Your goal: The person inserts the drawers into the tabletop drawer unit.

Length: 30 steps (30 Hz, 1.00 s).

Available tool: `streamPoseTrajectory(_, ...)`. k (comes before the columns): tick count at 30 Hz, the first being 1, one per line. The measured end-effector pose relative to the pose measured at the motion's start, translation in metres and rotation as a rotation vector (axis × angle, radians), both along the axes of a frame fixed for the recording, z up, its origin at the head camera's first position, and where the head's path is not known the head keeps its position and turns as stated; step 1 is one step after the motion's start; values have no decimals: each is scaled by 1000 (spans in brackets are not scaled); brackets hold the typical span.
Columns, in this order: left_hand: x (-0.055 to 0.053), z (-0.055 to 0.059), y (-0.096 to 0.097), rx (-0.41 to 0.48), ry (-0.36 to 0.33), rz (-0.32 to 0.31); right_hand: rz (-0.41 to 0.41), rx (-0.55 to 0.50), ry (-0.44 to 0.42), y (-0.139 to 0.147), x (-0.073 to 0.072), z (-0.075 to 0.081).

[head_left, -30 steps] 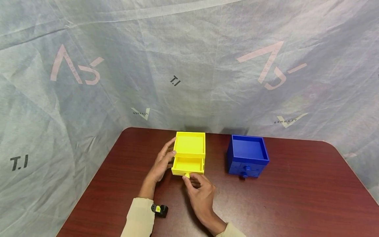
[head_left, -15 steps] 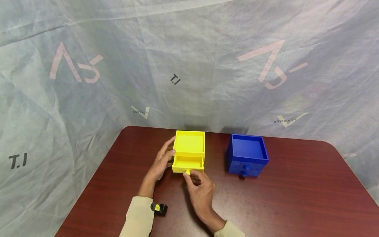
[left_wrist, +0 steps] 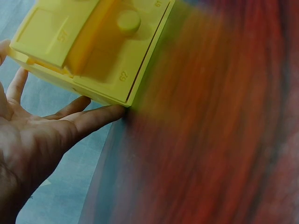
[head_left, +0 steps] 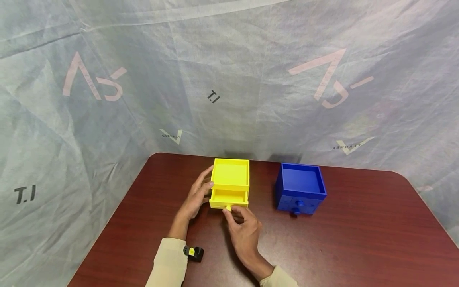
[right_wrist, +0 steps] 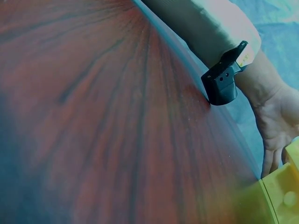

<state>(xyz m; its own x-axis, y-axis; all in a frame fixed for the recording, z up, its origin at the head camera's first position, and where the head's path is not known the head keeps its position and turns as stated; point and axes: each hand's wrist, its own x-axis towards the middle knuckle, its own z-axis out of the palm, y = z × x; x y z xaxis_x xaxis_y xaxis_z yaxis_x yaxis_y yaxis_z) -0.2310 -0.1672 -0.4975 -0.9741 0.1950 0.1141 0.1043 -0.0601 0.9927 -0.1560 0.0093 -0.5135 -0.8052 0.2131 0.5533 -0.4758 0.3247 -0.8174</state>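
Observation:
A small yellow drawer box (head_left: pixel 230 173) with a shallow tray top stands on the table. Its upper drawer (head_left: pixel 217 205) is pulled partway out, and its inside looks bare. My right hand (head_left: pixel 245 234) pinches the drawer's round knob (head_left: pixel 228 207) between thumb and fingers. Along the box's left side lies my left hand (head_left: pixel 194 199), fingers extended against the wall and thumb near the front top edge. In the left wrist view, the lower drawer (left_wrist: pixel 105 63) with its own knob (left_wrist: pixel 129 22) is flush. The right hand does not show in the right wrist view.
A blue drawer box (head_left: pixel 303 180) with its drawers in stands to the right on the dark red wooden table (head_left: pixel 358 231). Grey printed sheeting (head_left: pixel 236 79) hangs behind and at the sides. A black camera (head_left: pixel 194 254) sits at the left wrist.
The upper drawer has slid in slightly toward the box, with my right hand moving along on its knob. My left hand stays at the box's side.

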Motion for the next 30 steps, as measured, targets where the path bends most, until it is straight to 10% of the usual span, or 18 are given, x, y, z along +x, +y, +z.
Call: streamPoseTrajectory(30,0,0,1,25,-17,8,-33,13,-4,-2,-8,1)
